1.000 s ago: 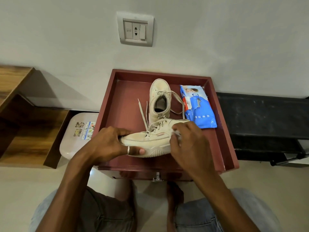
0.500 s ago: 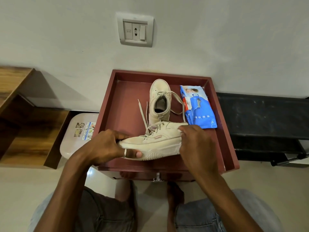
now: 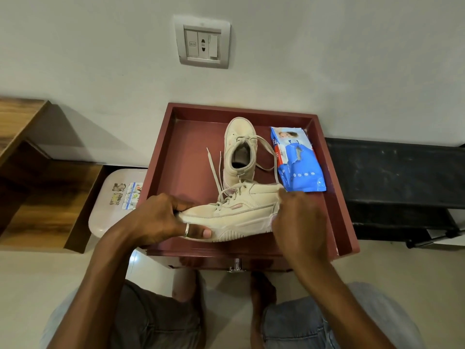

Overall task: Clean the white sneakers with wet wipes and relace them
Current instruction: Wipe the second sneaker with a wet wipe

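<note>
over maroon tray (image 3: 339, 210): left hand (image 3: 161, 217) grips suede-like sneaker (image 3: 241, 210)

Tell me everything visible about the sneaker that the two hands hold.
The held sneaker is off-white, leather-like, with a thick ribbed sole and a small pinkish side label. It is tipped sideways over the red tray, toe left, sole toward the person, laces loose. The left hand grips the toe; the right hand grips a whitish wipe at the heel.
</note>
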A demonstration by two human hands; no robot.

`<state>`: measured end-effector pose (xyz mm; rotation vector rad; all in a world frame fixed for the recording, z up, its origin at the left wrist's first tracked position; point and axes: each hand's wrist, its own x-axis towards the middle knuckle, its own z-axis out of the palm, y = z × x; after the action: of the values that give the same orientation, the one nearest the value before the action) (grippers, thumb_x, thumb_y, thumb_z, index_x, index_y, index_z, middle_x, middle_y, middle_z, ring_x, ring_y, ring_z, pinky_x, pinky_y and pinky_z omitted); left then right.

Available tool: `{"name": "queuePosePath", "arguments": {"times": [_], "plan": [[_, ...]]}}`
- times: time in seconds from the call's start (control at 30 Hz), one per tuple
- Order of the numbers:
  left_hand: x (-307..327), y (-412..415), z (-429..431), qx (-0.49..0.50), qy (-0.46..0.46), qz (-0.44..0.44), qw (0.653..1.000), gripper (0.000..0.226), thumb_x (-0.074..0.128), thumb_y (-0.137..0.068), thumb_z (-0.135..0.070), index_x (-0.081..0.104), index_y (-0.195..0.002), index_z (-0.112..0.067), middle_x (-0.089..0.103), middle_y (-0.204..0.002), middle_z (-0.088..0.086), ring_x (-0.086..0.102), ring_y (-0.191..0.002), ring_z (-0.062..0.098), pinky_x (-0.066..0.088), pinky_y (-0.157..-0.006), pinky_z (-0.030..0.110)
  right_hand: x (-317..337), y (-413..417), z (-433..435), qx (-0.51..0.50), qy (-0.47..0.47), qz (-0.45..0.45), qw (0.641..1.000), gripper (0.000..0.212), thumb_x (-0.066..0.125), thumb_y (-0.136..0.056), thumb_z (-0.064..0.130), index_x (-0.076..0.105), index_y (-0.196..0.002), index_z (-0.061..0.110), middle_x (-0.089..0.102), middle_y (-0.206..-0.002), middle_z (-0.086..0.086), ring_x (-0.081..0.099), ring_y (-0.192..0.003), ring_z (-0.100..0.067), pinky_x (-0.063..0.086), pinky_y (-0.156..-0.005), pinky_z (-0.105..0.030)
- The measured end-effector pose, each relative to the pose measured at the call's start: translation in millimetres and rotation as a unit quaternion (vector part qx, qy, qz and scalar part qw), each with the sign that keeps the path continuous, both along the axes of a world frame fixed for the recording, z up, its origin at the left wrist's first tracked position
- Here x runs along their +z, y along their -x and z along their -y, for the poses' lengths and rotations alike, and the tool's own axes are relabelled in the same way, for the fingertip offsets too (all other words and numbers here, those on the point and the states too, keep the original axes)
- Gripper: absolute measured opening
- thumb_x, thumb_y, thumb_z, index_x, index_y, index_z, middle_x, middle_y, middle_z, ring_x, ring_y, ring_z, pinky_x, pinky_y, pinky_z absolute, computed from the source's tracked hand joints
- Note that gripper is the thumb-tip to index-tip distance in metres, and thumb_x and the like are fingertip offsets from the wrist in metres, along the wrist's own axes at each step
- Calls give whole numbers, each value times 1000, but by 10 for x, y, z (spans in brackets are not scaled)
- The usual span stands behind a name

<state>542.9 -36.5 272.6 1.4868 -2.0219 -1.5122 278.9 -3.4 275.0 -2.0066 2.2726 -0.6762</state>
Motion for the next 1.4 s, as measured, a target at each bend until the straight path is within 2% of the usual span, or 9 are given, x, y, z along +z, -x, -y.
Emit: {"name": "queuePosePath", "arguments": {"times": [0.17,0.3,0.4,0.6,0.77,0.9,1.13,1.3,1.4], "plan": [[-18,-14,-1,8,-4,1,1000,65,76,-46,-89,73,-101,-55,76,-105,-23,73,-98,3,59,-94,41,-28,98,119,18,-14,-41,999,30,70,-84,1,70,-113,3,71,-93,-15,66,-79,-26,50,-59,-27],[-8,-14,-11,3,-5,12,1000,77,76,-48,-88,73,-112,-47,76,-106,-23,72,-98,3,60,-92,39,-91,385,454,-46,-188,250,949,44,46,-86,-4,70,-118,14,72,-104,-1,63,-88,-16,47,-68,-22],[-26,-31,-4,4,-5,13,1000,81,76,-47,-88,73,-115,-43,76,-106,-22,73,-98,3,61,-90,39,-101,385,406,-88,-177,373,907,48,44,-84,-7,72,-116,15,72,-104,1,64,-87,-14,47,-60,-18],[-47,-29,5,6,-2,10,1000,72,76,-45,-89,72,-107,-52,76,-105,-24,73,-97,2,60,-92,37,54,266,271,-36,34,135,990,26,62,-93,11,70,-118,12,70,-114,-5,64,-107,-17,48,-81,-22],[-50,-27,14,2,5,10,1000,61,74,-47,-91,70,-99,-60,76,-104,-25,73,-96,3,60,-92,41,-40,273,266,-35,-63,60,996,29,57,-94,14,69,-121,13,71,-109,-7,65,-98,-20,38,-66,-17],[-47,-30,13,5,11,22,1000,75,73,-47,-91,71,-111,-52,75,-103,-26,72,-95,2,60,-90,39,-50,468,272,-35,-99,59,993,22,59,-91,15,75,-106,12,74,-98,-7,65,-88,-22,40,-64,-19],[-42,-36,6,2,16,24,1000,79,73,-46,-91,71,-113,-50,75,-104,-28,72,-94,0,61,-89,36,44,259,297,35,4,79,996,28,64,-92,10,69,-119,11,70,-109,-10,66,-101,-22,52,-82,-29],[-36,-35,6,4,10,24,1000,87,74,-43,-90,71,-118,-45,75,-103,-26,72,-95,0,60,-90,34,-29,416,326,2,-81,67,994,16,59,-90,12,74,-93,10,70,-84,-4,59,-73,-12,36,-58,-10],[-46,-41,23,0,14,31,999,90,76,-46,-89,72,-122,-42,76,-105,-25,72,-96,1,60,-91,36,-108,503,306,8,-141,57,988,18,56,-88,12,67,-74,9,64,-69,-2,58,-65,-16,34,-53,-18]]}}
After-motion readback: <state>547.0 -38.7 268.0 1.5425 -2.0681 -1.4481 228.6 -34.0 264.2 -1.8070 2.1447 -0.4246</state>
